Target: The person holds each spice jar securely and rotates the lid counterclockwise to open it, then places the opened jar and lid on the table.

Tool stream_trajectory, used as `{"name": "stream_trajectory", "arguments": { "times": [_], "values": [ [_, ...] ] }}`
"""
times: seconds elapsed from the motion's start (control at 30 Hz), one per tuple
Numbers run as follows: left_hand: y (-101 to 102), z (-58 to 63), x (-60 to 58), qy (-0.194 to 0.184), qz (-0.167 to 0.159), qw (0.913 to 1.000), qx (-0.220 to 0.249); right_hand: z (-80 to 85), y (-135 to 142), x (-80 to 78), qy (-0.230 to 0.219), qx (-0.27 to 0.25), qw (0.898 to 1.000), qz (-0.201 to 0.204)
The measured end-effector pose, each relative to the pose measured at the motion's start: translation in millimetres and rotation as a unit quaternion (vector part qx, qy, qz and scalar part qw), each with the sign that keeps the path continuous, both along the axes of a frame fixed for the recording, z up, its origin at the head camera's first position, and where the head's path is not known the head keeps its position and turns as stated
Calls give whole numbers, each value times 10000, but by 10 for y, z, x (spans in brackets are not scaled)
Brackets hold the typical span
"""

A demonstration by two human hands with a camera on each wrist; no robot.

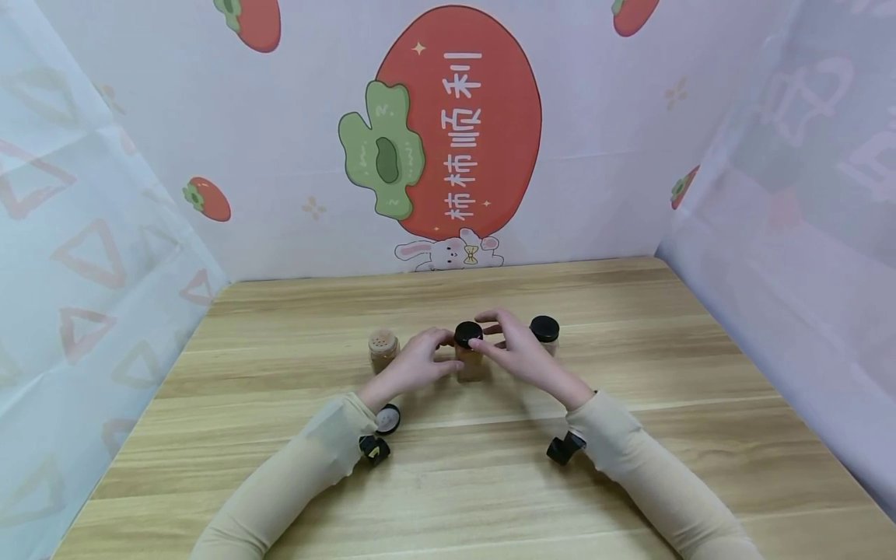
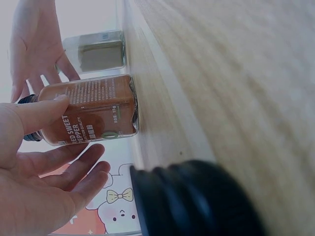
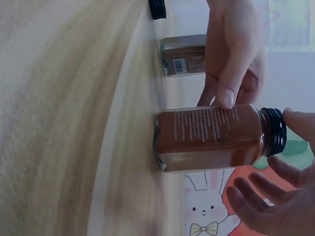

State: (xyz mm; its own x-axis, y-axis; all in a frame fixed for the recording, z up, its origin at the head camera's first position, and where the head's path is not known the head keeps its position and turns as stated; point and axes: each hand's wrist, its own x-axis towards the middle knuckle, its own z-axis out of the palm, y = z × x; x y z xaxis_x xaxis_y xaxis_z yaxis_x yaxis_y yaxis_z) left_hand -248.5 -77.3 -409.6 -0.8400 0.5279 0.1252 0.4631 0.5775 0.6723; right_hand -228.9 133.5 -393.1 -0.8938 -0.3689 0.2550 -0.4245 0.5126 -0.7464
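A jar of red sweet pepper powder (image 1: 470, 363) with a black lid (image 1: 468, 334) stands upright on the wooden table (image 1: 483, 498). Beside it, my left hand (image 1: 418, 359) has its thumb against the glass (image 2: 86, 110), with the other fingers loosely spread by the far side. My right hand (image 1: 519, 354) is around the lid from the other side, its thumb at the lid's edge and its fingers loosely apart. Behind the left wrist is an uncapped jar (image 1: 383, 350) with a holed shaker top. Close to the right hand stands another black-lidded jar (image 1: 545, 333), partly covered.
A loose black lid (image 1: 388, 418) lies beside the left wrist, and it looms large in the left wrist view. Printed cloth (image 1: 280, 155) hangs behind the table and along its sides. A black wrist camera (image 1: 565, 448) is strapped to the right wrist.
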Motion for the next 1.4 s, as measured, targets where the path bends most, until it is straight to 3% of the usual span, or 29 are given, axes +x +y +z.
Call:
{"name": "stream_trajectory", "arguments": {
  "times": [0.23,0.5,0.97,1.4],
  "values": [
    [0,-1,-7,34,-27,10000,-10,-3,-59,29,2,45,9999,-141],
    [4,7,3,72,1,10000,-46,35,-26,24,30,248,9997,16],
    [4,-5,-12,48,-19,10000,-75,127,108,-105,-124,460,9947,912],
    [7,-1,-10,5,15,10000,-93,167,171,-198,-266,809,9872,1345]
  ]
}}
